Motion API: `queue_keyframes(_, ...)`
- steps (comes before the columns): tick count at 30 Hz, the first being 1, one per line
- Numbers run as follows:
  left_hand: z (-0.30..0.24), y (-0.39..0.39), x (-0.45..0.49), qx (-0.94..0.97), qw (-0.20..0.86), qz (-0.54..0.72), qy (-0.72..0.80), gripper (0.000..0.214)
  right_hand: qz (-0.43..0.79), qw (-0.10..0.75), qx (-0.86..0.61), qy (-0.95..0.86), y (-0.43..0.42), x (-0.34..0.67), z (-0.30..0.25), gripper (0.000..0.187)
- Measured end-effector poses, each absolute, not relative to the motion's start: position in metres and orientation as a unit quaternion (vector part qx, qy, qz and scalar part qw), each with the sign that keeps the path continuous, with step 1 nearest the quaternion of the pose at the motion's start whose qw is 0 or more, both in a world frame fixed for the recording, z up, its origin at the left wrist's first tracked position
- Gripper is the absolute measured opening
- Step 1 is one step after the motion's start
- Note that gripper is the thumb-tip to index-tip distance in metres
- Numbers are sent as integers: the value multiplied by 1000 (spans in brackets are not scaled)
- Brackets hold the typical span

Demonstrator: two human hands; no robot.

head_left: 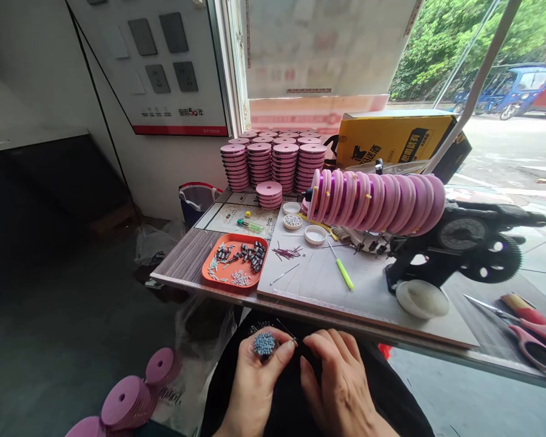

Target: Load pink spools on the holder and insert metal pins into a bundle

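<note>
Below the front edge of the table point(182, 258), over my lap, my left hand point(257, 379) is closed round a tight bundle of thin blue-tipped pins point(264, 343), tips pointing up. A thin dark wire sticks out from its thumb and forefinger toward the right. My right hand point(339, 379) lies beside it, fingers curled and pinched near that wire; what it grips is too small to make out. On the table straight ahead sit an orange tray point(209, 270) of small dark and silver parts and a white board point(373, 297).
Stacks of pink discs point(273, 161) stand at the back. A row of pink discs point(375, 200) rides on a black winding machine point(464, 243). Green-handled tool point(343, 273), small white bowls point(315, 234), red scissors point(534, 337), yellow box point(394, 139). More pink discs point(131, 397) lie on the floor at left.
</note>
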State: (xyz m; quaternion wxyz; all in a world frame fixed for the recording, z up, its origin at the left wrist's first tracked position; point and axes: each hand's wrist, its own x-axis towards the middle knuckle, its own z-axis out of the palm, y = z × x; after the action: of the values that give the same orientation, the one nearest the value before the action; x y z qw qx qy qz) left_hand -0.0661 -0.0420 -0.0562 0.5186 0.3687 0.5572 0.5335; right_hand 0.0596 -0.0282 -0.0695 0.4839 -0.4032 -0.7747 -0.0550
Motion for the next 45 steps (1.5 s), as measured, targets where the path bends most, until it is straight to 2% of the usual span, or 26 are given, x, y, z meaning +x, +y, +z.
queue_keyframes(6,-59,-41,-67,362,518,537,559,21,-58,482,-400,-778,-27,61,-69,12)
queue_keyframes(10,-61,-43,-69,365,538,535,539,21,-101,442,-385,-804,-24,67,-65,13)
queue_keyframes(13,-49,-42,-71,323,585,558,492,22,-100,416,-367,-826,-23,69,-63,19)
queue_keyframes(17,-23,-29,-83,153,686,600,382,21,-83,424,-304,-849,-24,69,-59,27)
queue_keyframes(21,-17,-18,-96,151,614,667,394,24,-74,428,-307,-847,-24,74,-53,22)
queue_keyframes(27,-45,-29,-84,216,710,502,444,36,-70,452,-318,-831,-24,73,-49,11)
queue_keyframes(36,-53,-32,-77,221,701,504,454,32,-59,447,-337,-826,-26,67,-47,17)
queue_keyframes(45,-50,-33,-76,198,729,492,433,35,-67,468,-367,-801,-29,66,-55,15)
